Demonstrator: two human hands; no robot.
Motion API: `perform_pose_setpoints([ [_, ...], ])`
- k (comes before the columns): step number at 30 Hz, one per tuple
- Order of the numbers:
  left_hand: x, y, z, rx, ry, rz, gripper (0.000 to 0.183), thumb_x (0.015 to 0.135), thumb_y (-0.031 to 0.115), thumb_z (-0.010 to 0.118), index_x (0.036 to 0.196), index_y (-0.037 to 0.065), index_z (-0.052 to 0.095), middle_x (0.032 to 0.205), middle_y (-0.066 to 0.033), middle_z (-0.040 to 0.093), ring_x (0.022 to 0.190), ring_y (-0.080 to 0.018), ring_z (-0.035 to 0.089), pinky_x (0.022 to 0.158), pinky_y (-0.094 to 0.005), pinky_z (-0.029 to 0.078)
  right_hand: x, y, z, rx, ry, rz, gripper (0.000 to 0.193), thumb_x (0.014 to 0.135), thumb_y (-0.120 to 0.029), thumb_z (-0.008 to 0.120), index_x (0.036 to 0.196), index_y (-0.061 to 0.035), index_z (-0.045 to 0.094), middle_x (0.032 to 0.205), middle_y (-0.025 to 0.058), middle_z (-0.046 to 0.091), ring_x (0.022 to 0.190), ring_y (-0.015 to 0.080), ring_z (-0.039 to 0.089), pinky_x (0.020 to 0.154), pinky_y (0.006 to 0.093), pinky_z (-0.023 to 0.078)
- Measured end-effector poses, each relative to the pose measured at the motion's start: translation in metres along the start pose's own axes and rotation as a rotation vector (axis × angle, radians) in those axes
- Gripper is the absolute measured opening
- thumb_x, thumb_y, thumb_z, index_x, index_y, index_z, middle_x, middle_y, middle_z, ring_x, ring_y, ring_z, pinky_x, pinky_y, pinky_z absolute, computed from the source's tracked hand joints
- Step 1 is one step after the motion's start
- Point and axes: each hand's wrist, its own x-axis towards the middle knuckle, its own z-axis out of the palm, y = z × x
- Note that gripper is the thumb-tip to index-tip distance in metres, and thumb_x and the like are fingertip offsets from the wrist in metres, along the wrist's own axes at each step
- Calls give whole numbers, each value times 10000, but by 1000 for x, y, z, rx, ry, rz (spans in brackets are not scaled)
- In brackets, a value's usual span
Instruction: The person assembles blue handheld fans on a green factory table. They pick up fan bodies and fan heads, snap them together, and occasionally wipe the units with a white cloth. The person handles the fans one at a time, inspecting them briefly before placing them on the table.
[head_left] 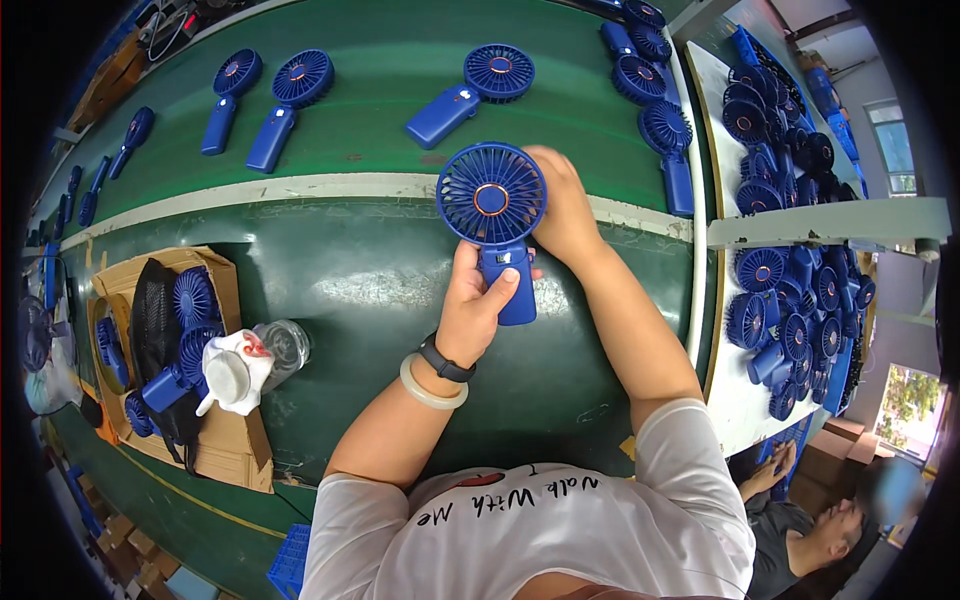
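Note:
A blue hand-held fan (492,200) with a round grille and an orange ring at its hub is held up over the green conveyor belt (380,270). My left hand (478,300) grips its handle from below, thumb on the front. My right hand (562,210) is behind and to the right of the fan's head, fingers touching its back. A dark wristband and a pale bangle sit on my left wrist.
Several more blue fans (470,95) lie on the belt beyond. A cardboard box (215,440) at left holds fans, a black bag and a white cloth; a clear bottle (285,345) lies beside it. A white table (740,400) at right is piled with fans. Another person (800,530) sits at lower right.

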Motion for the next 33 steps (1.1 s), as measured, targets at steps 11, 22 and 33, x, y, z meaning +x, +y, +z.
perform_pose_setpoints([
  [11,-2,2,0,10,13,-64,460,890,100,531,1296,74,317,1134,-137,535,941,-207,597,787,-333,512,67,9,45,-340,-96,-127,402,819,-324,566,1158,-111,538,1145,81,539,1126,293,443,937,469,327],
  [22,-2,2,4,34,42,-78,382,889,51,522,1229,55,349,1098,-110,556,924,-175,588,811,-307,484,18,68,-23,-470,286,418,618,684,-53,657,1251,-15,414,1234,209,391,1106,361,440,882,443,423],
  [33,-4,-10,4,176,69,9,346,874,29,522,1187,34,373,1064,-103,565,897,-158,585,791,-289,486,-98,-10,-57,2271,239,692,544,804,-164,585,1309,-96,394,1158,182,506,912,246,548,794,390,491],
])
